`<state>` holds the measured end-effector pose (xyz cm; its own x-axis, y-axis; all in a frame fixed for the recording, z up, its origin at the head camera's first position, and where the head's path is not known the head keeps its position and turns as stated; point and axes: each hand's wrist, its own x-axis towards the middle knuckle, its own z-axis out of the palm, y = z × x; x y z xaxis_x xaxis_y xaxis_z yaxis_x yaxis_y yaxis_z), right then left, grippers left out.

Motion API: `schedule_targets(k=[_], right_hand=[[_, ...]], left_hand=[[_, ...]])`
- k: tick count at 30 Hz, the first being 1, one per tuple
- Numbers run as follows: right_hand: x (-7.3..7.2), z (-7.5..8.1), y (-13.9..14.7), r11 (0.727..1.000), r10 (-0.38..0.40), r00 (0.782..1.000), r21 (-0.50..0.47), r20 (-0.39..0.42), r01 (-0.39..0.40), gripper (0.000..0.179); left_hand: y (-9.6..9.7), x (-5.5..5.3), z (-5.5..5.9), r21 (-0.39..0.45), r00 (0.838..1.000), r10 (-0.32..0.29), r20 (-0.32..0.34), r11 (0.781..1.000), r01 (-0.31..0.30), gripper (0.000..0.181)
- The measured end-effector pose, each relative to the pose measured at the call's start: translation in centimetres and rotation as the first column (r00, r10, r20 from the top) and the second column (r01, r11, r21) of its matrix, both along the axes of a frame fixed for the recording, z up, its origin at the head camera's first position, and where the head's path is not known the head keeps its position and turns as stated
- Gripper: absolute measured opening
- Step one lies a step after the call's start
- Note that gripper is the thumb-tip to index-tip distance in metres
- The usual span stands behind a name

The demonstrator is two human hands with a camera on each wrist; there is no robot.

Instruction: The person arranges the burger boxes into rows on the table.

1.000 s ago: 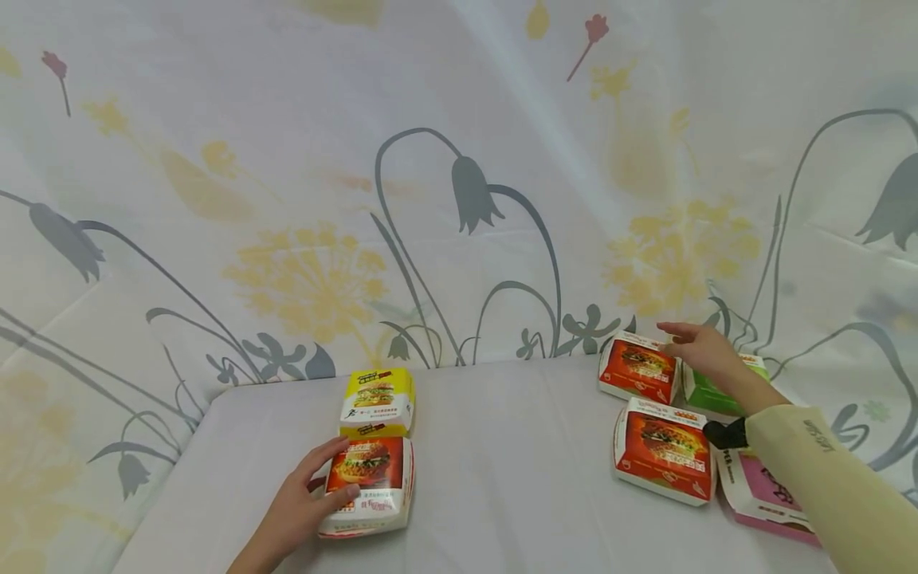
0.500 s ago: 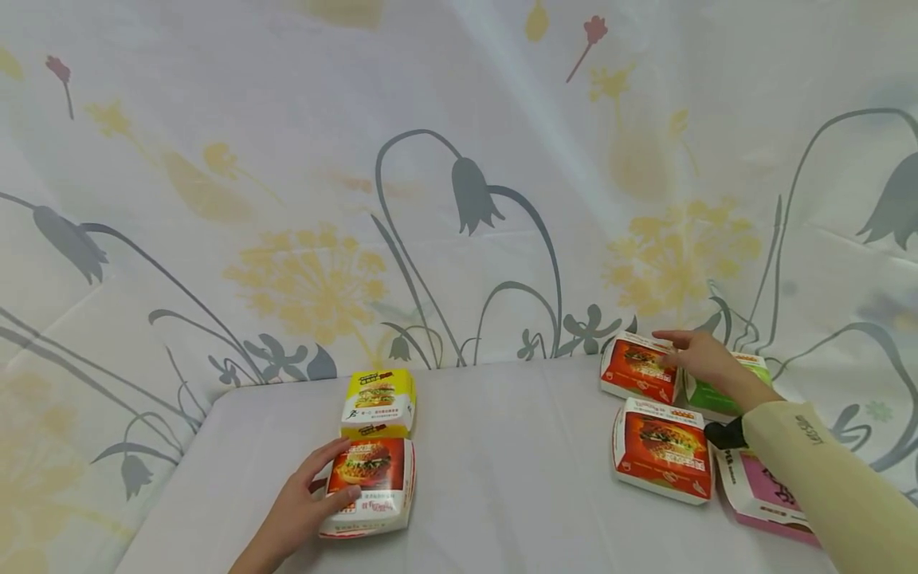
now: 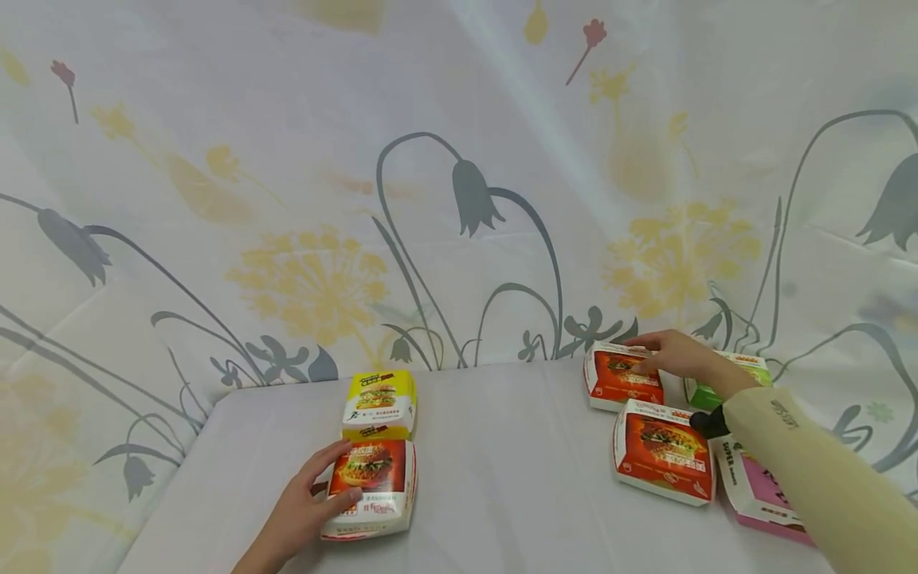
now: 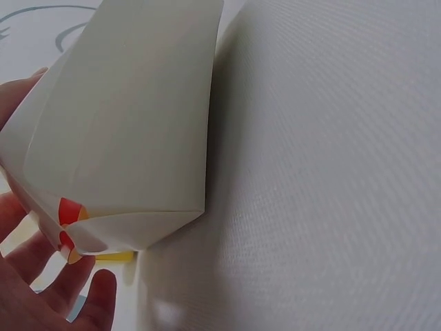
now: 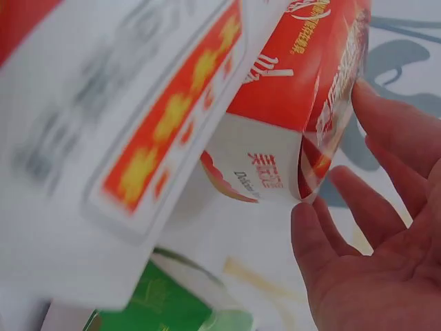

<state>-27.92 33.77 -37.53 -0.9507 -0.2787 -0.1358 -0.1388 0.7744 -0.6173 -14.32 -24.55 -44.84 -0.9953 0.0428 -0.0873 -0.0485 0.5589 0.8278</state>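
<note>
left hand (image 3: 301,502) around left red box (image 3: 376,474), right hand (image 3: 684,360) around rear red box (image 3: 615,383), now farther left

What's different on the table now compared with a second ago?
The far red box has moved left and slightly toward the person, away from the green box; the right hand, touching it, moved along. The near red box, pink box and yellow box stayed put, as did the left hand on the left red box.
</note>
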Motion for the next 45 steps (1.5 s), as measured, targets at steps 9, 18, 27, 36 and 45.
schedule_targets(k=[9,18,27,36,45], right_hand=[[-0.7,-0.1,-3.5,1.000,0.017,1.000,0.016,-0.010,-0.017,0.056],[-1.9,-1.1,-7.6,1.000,0.018,1.000,-0.011,-0.001,-0.018,0.052],[-1.7,-1.3,-11.8,0.998,0.029,0.999,-0.055,0.036,-0.027,0.049],[-0.9,-1.8,-15.8,0.993,-0.001,0.999,-0.118,0.044,0.006,0.048],[-0.1,-3.0,-18.4,0.986,-0.053,0.999,-0.156,-0.005,0.052,0.046]], left_hand=[[0.0,-0.1,-0.1,-0.017,1.000,0.000,-0.015,1.000,0.000,0.073],[0.1,-0.1,-0.2,-0.024,1.000,0.004,-0.009,1.000,-0.004,0.074],[0.1,0.0,0.0,-0.028,1.000,-0.003,-0.017,1.000,0.002,0.072],[0.0,0.0,0.2,-0.061,0.997,-0.021,-0.069,0.998,0.017,0.069],[-0.6,-0.4,0.6,-0.076,0.990,-0.058,-0.132,0.996,0.048,0.068]])
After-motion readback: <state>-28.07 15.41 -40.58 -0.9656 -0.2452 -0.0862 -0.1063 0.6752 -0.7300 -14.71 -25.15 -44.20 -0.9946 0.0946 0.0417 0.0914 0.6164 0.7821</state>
